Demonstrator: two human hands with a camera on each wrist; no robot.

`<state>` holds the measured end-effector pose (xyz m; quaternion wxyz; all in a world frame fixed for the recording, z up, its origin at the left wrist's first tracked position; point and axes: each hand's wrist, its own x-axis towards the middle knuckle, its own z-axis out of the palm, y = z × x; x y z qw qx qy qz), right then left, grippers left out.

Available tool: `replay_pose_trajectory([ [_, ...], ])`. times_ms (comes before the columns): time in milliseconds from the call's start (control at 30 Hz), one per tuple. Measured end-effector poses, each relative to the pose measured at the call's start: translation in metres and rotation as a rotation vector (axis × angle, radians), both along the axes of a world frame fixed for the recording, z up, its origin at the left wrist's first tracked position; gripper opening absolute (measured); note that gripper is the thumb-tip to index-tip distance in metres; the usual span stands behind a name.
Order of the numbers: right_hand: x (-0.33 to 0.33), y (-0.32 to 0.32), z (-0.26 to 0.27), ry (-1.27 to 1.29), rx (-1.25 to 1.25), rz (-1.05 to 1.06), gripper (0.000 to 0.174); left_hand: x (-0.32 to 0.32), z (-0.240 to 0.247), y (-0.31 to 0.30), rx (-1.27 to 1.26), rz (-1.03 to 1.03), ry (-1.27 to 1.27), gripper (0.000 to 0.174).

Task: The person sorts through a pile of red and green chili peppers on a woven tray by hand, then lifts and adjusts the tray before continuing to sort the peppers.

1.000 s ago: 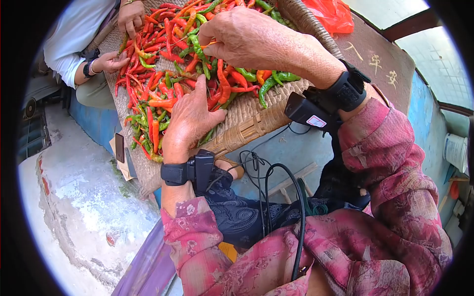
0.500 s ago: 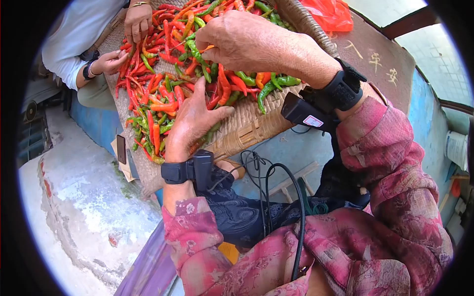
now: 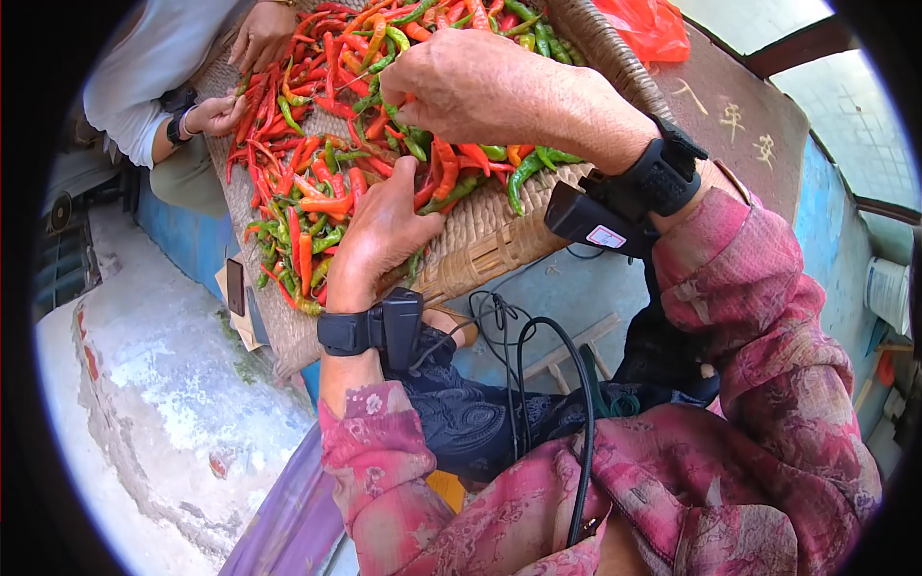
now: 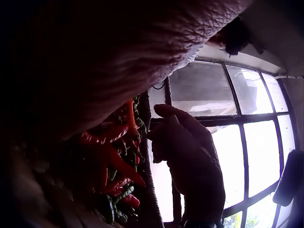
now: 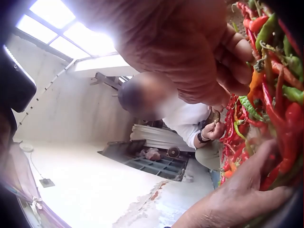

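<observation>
A heap of red, orange and green chili peppers [image 3: 327, 204] lies on a woven tray [image 3: 480, 252]. My left hand [image 3: 384, 226] rests at the heap's near edge, fingers extended and thumb apart; the right wrist view shows this hand [image 5: 237, 199] against red peppers. Over the heap, my right hand [image 3: 471, 82] is bent down with its fingers curled toward the thumb. A small red-orange patch shows between those fingertips, but whether it is held or lies behind is unclear. The left wrist view has my right hand [image 4: 192, 156] as a dark silhouette.
Across the tray, another person's two hands [image 3: 264, 36] are at the peppers. A red plastic bag [image 3: 645, 29] lies beyond the tray's raised rim. Below are a phone [image 3: 235, 286] at the left corner and black cables [image 3: 588, 403] over my lap.
My left hand has shifted slightly down. Both of my hands stay over the same part of the heap. The orange tip seen earlier at my right fingertips no longer shows clearly. The other person's upper hand has opened out.
</observation>
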<state>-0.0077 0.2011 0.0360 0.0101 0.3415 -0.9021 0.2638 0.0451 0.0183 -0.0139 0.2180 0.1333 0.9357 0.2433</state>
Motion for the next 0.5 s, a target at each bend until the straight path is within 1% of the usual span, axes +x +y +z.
replay_pose_trajectory([
  [67, 0.0, -0.001, 0.0, -0.003, 0.009, 0.004, 0.018, -0.002, 0.0, 0.002, -0.042, -0.021, -0.006, 0.044],
  [133, 0.0, -0.001, 0.001, -0.007, 0.018, 0.004, 0.018, -0.002, 0.005, 0.008, -0.062, -0.003, -0.029, 0.045],
  [200, 0.0, -0.001, 0.003, -0.026, 0.089, 0.012, 0.018, -0.001, 0.006, 0.01, -0.085, 0.011, -0.053, 0.045],
  [267, 0.001, 0.0, 0.007, -0.025, 0.098, 0.011, 0.018, 0.001, 0.001, 0.008, 0.055, 0.041, 0.006, 0.046],
  [300, 0.002, 0.0, 0.008, -0.024, 0.107, 0.014, 0.019, 0.001, 0.001, 0.008, 0.057, 0.038, 0.005, 0.046],
  [367, 0.0, -0.001, 0.005, -0.01, 0.14, 0.021, 0.019, 0.003, 0.005, 0.007, 0.223, 0.162, -0.049, 0.046],
  [400, -0.001, -0.001, 0.005, 0.008, 0.171, 0.031, 0.019, 0.003, 0.026, 0.015, 0.253, 0.335, -0.263, 0.043],
  [433, 0.0, 0.0, 0.005, 0.007, 0.171, 0.03, 0.019, 0.002, 0.029, 0.014, 0.252, 0.334, -0.264, 0.043],
  [500, 0.002, 0.004, 0.009, 0.004, 0.169, 0.027, 0.019, -0.003, 0.033, 0.006, 0.485, 0.305, -0.176, 0.043],
])
